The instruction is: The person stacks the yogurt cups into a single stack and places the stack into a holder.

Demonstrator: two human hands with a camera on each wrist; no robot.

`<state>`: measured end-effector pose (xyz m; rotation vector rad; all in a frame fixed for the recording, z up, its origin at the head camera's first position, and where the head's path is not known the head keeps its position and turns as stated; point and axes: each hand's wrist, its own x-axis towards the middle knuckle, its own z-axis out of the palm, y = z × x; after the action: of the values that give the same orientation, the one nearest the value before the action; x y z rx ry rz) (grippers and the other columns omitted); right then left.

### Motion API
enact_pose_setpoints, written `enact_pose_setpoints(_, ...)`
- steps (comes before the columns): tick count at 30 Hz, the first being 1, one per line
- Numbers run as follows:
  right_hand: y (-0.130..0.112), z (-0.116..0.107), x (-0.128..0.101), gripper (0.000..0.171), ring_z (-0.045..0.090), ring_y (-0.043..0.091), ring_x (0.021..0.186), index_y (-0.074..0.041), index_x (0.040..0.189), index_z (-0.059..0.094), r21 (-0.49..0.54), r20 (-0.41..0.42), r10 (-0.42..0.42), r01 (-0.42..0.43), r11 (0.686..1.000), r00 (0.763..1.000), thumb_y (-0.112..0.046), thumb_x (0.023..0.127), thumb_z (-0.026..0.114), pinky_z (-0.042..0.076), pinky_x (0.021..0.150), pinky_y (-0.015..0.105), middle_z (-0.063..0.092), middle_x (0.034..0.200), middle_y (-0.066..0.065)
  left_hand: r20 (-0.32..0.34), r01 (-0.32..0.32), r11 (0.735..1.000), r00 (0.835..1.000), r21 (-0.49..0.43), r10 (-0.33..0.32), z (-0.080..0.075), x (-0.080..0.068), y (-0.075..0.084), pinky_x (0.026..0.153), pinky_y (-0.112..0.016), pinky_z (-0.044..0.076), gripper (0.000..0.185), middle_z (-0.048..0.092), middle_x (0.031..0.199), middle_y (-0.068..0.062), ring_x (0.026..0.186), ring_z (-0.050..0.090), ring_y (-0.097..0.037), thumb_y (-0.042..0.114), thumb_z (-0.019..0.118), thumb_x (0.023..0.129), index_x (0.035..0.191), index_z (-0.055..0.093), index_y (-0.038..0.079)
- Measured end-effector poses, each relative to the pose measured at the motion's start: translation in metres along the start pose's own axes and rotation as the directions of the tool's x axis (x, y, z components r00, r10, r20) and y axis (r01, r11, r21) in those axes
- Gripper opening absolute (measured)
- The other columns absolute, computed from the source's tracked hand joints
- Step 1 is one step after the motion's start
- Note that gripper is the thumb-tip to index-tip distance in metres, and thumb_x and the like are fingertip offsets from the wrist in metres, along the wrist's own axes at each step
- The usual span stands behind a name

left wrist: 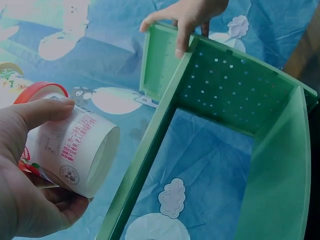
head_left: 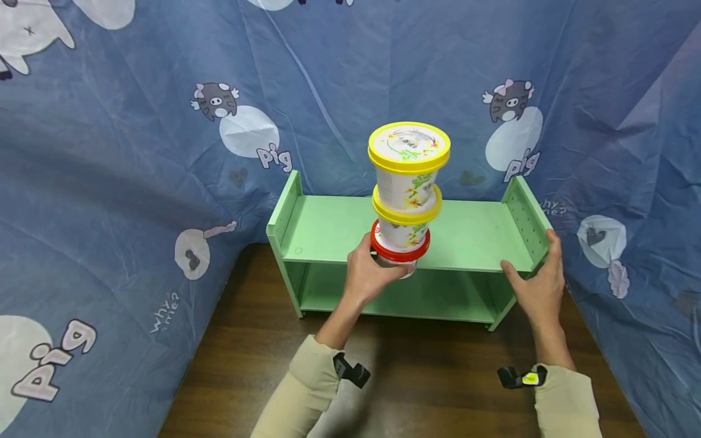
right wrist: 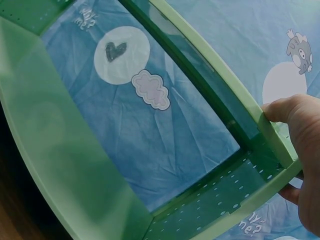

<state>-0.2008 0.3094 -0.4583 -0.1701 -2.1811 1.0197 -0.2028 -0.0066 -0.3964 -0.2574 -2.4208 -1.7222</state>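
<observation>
Fingers and thumb of the left hand (head_left: pixel 368 275) curl round the lowest tub, the red-lidded one (head_left: pixel 400 246), so its grip is closed on the base of a three-tub stack (head_left: pixel 408 194). Above it sit two yellow-lidded tubs, the upper (head_left: pixel 409 159) larger than the middle one (head_left: pixel 408 210). The left-wrist view shows the bottom tub's white printed wall (left wrist: pixel 75 150) cupped in the palm, its base bare and apparently touching nothing. The stack stands upright, held at the front edge of the green shelf unit (head_left: pixel 328 228), about level with its top board; whether it touches the board cannot be told.

The right hand (head_left: pixel 539 283) clasps the shelf's right side panel (head_left: pixel 527 219), thumb along the front edge and fingers wrapped behind, as the right-wrist view confirms (right wrist: pixel 300 150). It seems to be steadying the unit on the dark wooden bench (head_left: pixel 427 371), before a blue pig-print cloth (head_left: pixel 137 182).

The step in hand looks like setting the stack onto the top board. That would call for keeping the tall stack vertical, since only its bottom tub is gripped, and lowering the base flat onto the board clear of the edge before letting go.
</observation>
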Motion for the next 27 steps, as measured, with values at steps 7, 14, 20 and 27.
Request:
enact_pose_setpoints(7, 0.000, -0.001, 0.000, 0.094, 0.031, 0.035, 0.145, -0.029, 0.152, 0.025, 0.015, 0.012, -0.013, 0.012, 1.000, 1.000, -0.015, 0.077, 0.079, 0.031, 0.108, 0.063, 0.029, 0.160, 0.005, -0.009, -0.012, 1.000, 1.000, -0.007, 0.012, 0.001, 0.011, 0.000, 0.085, -0.038, 0.055, 0.067, 0.066, 0.118, 0.002, 0.105, 0.063, -0.018, 0.031, 0.084, 0.069, 0.127, 0.053, 0.019)
enact_pose_setpoints(14, -0.001, -0.001, 0.000, 0.094, 0.030, 0.033, 0.145, -0.031, 0.151, 0.025, 0.009, 0.017, 0.002, -0.002, 1.000, 1.000, -0.016, 0.077, 0.080, 0.030, 0.109, 0.063, 0.028, 0.160, 0.004, -0.015, 0.016, 1.000, 1.000, 0.008, -0.016, 0.003, 0.018, -0.001, 0.085, -0.035, 0.054, 0.070, 0.066, 0.118, 0.002, 0.106, 0.063, -0.017, 0.033, 0.085, 0.066, 0.127, 0.053, 0.019)
enact_pose_setpoints(20, -0.003, -0.002, -0.001, 0.093, 0.030, 0.034, 0.146, -0.031, 0.151, 0.024, 0.010, 0.020, 0.014, -0.014, 1.000, 1.000, -0.016, 0.077, 0.079, 0.030, 0.110, 0.063, 0.028, 0.160, 0.004, -0.019, 0.030, 1.000, 0.999, 0.001, -0.030, 0.004, 0.024, -0.002, 0.086, -0.036, 0.055, 0.071, 0.065, 0.119, 0.000, 0.108, 0.063, -0.019, 0.032, 0.085, 0.067, 0.128, 0.053, 0.017)
enact_pose_setpoints(27, -0.003, -0.002, -0.001, 0.093, 0.030, 0.034, 0.145, -0.030, 0.151, 0.024, 0.007, 0.019, 0.011, -0.011, 1.000, 1.000, -0.016, 0.077, 0.079, 0.030, 0.110, 0.062, 0.028, 0.160, 0.005, -0.017, 0.027, 1.000, 0.999, 0.003, -0.027, 0.006, 0.032, -0.005, 0.087, -0.036, 0.054, 0.071, 0.066, 0.119, 0.001, 0.108, 0.062, -0.018, 0.032, 0.085, 0.067, 0.128, 0.053, 0.017)
